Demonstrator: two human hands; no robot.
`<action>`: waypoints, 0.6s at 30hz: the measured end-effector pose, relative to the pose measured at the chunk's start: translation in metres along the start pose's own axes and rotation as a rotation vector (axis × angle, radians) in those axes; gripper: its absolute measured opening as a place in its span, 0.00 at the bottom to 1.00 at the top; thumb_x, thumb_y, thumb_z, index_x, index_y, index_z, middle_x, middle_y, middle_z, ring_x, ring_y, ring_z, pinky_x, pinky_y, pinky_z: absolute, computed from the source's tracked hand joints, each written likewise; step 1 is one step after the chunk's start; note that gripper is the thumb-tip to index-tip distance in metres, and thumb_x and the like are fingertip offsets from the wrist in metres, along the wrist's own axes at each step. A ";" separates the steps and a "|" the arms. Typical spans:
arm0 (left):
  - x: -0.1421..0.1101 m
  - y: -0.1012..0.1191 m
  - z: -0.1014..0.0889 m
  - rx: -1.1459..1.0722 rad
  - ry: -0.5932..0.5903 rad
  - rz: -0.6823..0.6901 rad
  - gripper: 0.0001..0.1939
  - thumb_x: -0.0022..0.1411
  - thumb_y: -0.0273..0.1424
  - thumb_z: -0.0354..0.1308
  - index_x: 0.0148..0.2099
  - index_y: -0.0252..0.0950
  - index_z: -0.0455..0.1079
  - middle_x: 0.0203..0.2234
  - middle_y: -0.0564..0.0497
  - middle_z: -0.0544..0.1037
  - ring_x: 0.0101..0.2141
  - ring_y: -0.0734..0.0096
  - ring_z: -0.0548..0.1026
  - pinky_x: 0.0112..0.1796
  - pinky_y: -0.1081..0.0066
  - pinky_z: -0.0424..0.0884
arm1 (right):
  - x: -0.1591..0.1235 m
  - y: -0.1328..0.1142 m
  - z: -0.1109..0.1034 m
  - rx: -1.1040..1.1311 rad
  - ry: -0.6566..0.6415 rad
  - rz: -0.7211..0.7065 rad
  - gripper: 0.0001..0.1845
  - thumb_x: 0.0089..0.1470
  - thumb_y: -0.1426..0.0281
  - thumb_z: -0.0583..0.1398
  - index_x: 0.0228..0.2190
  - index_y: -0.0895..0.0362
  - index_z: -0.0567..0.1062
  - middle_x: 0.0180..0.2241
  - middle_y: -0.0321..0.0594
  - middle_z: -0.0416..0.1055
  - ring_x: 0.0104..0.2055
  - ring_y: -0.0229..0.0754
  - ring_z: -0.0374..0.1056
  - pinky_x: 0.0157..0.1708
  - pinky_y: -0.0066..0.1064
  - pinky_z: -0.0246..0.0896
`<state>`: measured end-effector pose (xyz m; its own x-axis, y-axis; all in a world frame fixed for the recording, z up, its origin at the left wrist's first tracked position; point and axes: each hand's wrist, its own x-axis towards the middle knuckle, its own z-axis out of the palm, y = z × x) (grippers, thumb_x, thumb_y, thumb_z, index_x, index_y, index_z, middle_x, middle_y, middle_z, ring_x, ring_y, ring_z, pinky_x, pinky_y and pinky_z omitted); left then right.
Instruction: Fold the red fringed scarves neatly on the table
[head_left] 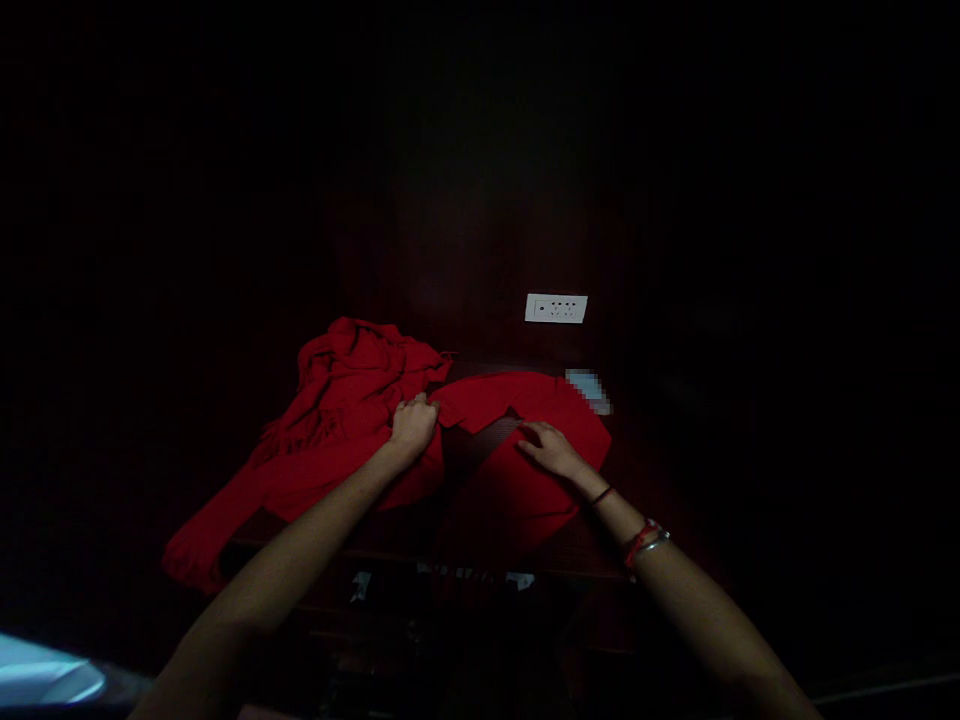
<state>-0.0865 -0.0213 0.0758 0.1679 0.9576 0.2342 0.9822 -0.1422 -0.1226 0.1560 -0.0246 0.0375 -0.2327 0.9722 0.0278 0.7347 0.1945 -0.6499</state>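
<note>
A crumpled red fringed cloth [352, 370] lies heaped on a dark surface to the left, and one end hangs over the front edge. My left hand [415, 425] is closed on the red fabric at the heap's right side; its fingertips are partly hidden. To the right, a flatter stretch of red cloth [570, 420] curves around a gap where the dark striped surface shows. My right hand [551, 448] rests on this stretch with its fingers extended, gripping nothing visible. Whether both red parts are one piece I cannot tell.
A white socket panel [556, 308] is set in the dark back wall. A blurred pale blue item [588, 389] lies behind the cloth's right side. Below the front edge, small whitish items [519, 580] show dimly. A bright bluish object [45, 672] is at lower left.
</note>
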 end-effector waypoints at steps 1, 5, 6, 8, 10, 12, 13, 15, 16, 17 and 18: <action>-0.001 0.006 -0.008 -0.002 0.086 0.025 0.14 0.57 0.23 0.40 0.42 0.31 0.65 0.40 0.39 0.66 0.40 0.59 0.66 0.40 0.62 0.59 | 0.004 -0.010 -0.002 0.215 0.016 0.014 0.23 0.48 0.61 0.53 0.46 0.57 0.62 0.47 0.48 0.61 0.49 0.44 0.57 0.47 0.41 0.51; -0.009 0.037 -0.028 -0.116 0.149 0.412 0.14 0.57 0.24 0.42 0.43 0.35 0.64 0.41 0.45 0.66 0.43 0.65 0.64 0.43 0.67 0.57 | 0.015 -0.042 -0.004 0.864 -0.033 0.199 0.14 0.51 0.62 0.50 0.39 0.55 0.62 0.30 0.39 0.68 0.27 0.35 0.67 0.29 0.32 0.65; -0.012 0.041 -0.028 -0.176 0.076 0.577 0.14 0.57 0.25 0.44 0.44 0.36 0.64 0.42 0.47 0.67 0.43 0.68 0.64 0.44 0.70 0.57 | 0.017 -0.044 -0.003 0.890 -0.028 0.238 0.12 0.50 0.64 0.53 0.37 0.55 0.62 0.26 0.36 0.68 0.23 0.33 0.65 0.26 0.29 0.65; -0.016 0.039 -0.022 -0.294 -0.051 0.796 0.13 0.57 0.28 0.45 0.45 0.39 0.64 0.43 0.51 0.67 0.44 0.72 0.64 0.45 0.75 0.57 | 0.017 -0.041 0.000 0.840 0.007 0.311 0.10 0.45 0.71 0.57 0.33 0.57 0.63 0.20 0.31 0.64 0.18 0.30 0.62 0.20 0.23 0.62; -0.016 0.024 -0.010 -0.339 -0.062 0.692 0.15 0.58 0.32 0.44 0.48 0.39 0.61 0.46 0.50 0.65 0.47 0.71 0.61 0.48 0.72 0.54 | 0.015 -0.031 0.002 0.787 0.041 0.356 0.10 0.43 0.74 0.58 0.31 0.57 0.63 0.19 0.30 0.62 0.17 0.28 0.59 0.17 0.19 0.59; -0.014 0.005 0.003 -0.280 -0.076 0.344 0.24 0.55 0.38 0.48 0.53 0.36 0.55 0.50 0.45 0.60 0.51 0.61 0.56 0.49 0.62 0.51 | 0.011 -0.023 0.005 0.795 0.057 0.367 0.08 0.46 0.70 0.57 0.31 0.57 0.64 0.20 0.31 0.63 0.17 0.27 0.59 0.18 0.19 0.59; -0.013 -0.003 0.010 -0.235 -0.150 0.207 0.31 0.51 0.41 0.52 0.55 0.35 0.52 0.51 0.41 0.59 0.51 0.55 0.55 0.49 0.56 0.50 | 0.009 -0.021 0.006 0.809 0.065 0.372 0.09 0.48 0.67 0.55 0.32 0.57 0.63 0.22 0.33 0.64 0.18 0.27 0.59 0.19 0.19 0.60; -0.010 -0.013 0.022 -0.164 -0.303 0.091 0.37 0.45 0.43 0.56 0.56 0.34 0.51 0.49 0.38 0.61 0.50 0.50 0.56 0.46 0.51 0.51 | 0.008 -0.021 0.011 0.811 0.102 0.377 0.15 0.47 0.61 0.53 0.35 0.57 0.63 0.27 0.35 0.65 0.20 0.29 0.60 0.19 0.22 0.61; -0.009 -0.015 0.026 -0.150 -0.350 0.098 0.35 0.45 0.41 0.56 0.54 0.34 0.54 0.47 0.39 0.64 0.49 0.51 0.59 0.46 0.52 0.53 | 0.008 -0.023 0.014 0.790 0.133 0.373 0.19 0.45 0.60 0.55 0.38 0.56 0.62 0.29 0.36 0.65 0.21 0.29 0.60 0.19 0.22 0.61; -0.009 -0.015 0.028 -0.146 -0.363 0.123 0.29 0.47 0.39 0.55 0.51 0.35 0.58 0.44 0.40 0.66 0.47 0.54 0.62 0.45 0.55 0.55 | 0.009 -0.026 0.018 0.757 0.172 0.366 0.24 0.42 0.61 0.57 0.41 0.56 0.60 0.31 0.37 0.65 0.22 0.30 0.60 0.18 0.22 0.60; -0.008 -0.014 0.028 -0.147 -0.351 0.151 0.22 0.49 0.35 0.53 0.47 0.35 0.62 0.42 0.42 0.68 0.44 0.57 0.64 0.44 0.59 0.57 | 0.010 -0.029 0.022 0.718 0.210 0.356 0.28 0.39 0.65 0.60 0.44 0.56 0.59 0.31 0.36 0.64 0.22 0.30 0.60 0.18 0.22 0.59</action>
<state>-0.1043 -0.0198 0.0490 0.2975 0.9469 -0.1223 0.9545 -0.2980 0.0145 0.1185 -0.0233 0.0401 0.1137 0.9777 -0.1764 0.1395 -0.1915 -0.9715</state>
